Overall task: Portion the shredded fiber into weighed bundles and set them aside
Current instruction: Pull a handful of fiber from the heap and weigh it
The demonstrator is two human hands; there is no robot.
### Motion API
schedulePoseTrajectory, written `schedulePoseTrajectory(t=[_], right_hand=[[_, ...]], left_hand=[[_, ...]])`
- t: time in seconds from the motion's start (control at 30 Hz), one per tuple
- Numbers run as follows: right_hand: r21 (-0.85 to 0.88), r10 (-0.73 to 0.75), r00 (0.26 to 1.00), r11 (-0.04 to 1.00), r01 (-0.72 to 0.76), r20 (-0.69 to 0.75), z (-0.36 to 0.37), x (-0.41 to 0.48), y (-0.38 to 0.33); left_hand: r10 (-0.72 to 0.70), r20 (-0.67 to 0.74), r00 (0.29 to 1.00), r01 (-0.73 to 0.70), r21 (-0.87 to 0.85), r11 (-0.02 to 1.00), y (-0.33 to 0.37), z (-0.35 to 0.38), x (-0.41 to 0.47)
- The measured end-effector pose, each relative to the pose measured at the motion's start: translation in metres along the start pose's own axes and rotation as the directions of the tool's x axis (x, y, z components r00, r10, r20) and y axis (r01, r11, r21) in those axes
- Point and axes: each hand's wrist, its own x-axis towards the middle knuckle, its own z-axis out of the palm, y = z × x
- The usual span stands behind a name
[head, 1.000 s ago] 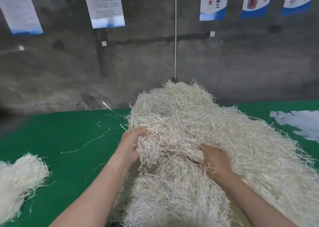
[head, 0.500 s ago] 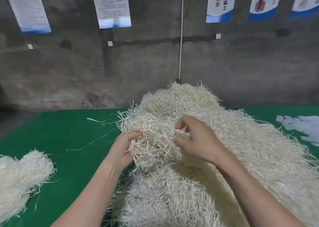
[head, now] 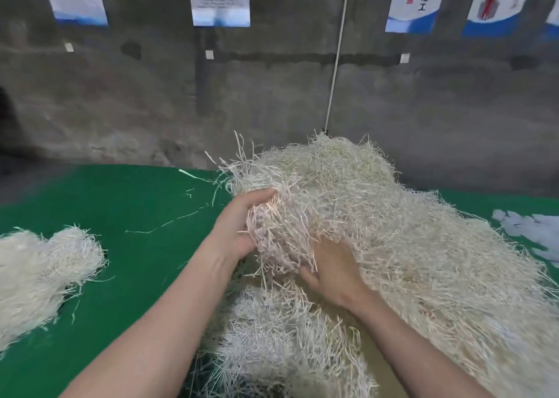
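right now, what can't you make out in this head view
Head view only:
- Right hand: fingers buried under the clump, grip unclear.
- Side bundle: cut off by the left edge.
- Big pile: runs off the right and bottom edges.
- Wall posters: tops cropped, small print blurred.

Dim, even light; soft motion blur, bowed wide-angle edges.

1. Rough grey concrete wall [head: 272,101], stained and dimly lit.
2. Posters [head: 220,1] hang along its top, print mostly too blurred to read.
3. A white cord [head: 335,64] runs down it.
4. Green tabletop [head: 121,204] below — perhaps felt.
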Motion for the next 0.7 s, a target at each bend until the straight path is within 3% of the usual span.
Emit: schedulePoseTrajectory(t=[0.1, 0.23, 0.33, 0.5, 0.6, 0.63, 0.7], right_hand=[[-0.002, 0.112, 0.986, 0.994, -0.113, 0.124, 0.006, -0.018, 0.023], [-0.234, 0.242, 0.938, 0.955, -0.185, 0.248, 0.003, -0.049, 0.077], [-0.308, 0.284, 0.935, 0.928, -0.212, 0.213, -0.009, -0.063, 0.082], [-0.215, 0.038, 0.999, 0.976, -0.039, -0.007, -0.071, -0.054, 0.019], [-0.042, -0.087, 0.962, 0.996, 0.079, -0.259, -0.096, -0.031, -0.018], [0.078, -0.094, 0.968, 0.990, 0.115, -0.234, -0.096, -0.020, -0.031], [0.288, -0.067, 0.997, 0.956, 0.056, 0.029, -0.081, 0.005, -0.055]], left_hand=[[-0.028, -0.058, 0.998, 0.023, -0.086, 0.996, -0.010, -0.010, 0.002], [-0.016, -0.124, 0.992, 0.003, -0.110, 0.994, -0.012, -0.022, -0.004], [-0.021, -0.091, 0.996, 0.013, -0.085, 0.996, -0.012, -0.033, -0.002], [-0.021, -0.100, 0.995, 0.026, 0.045, 0.999, -0.014, -0.035, -0.010], [-0.023, -0.050, 0.998, 0.029, 0.103, 0.994, -0.009, -0.034, -0.015], [-0.024, -0.010, 1.000, 0.025, 0.115, 0.993, -0.007, -0.031, -0.019], [-0.023, 0.044, 0.999, 0.016, 0.163, 0.986, 0.000, -0.026, -0.026]])
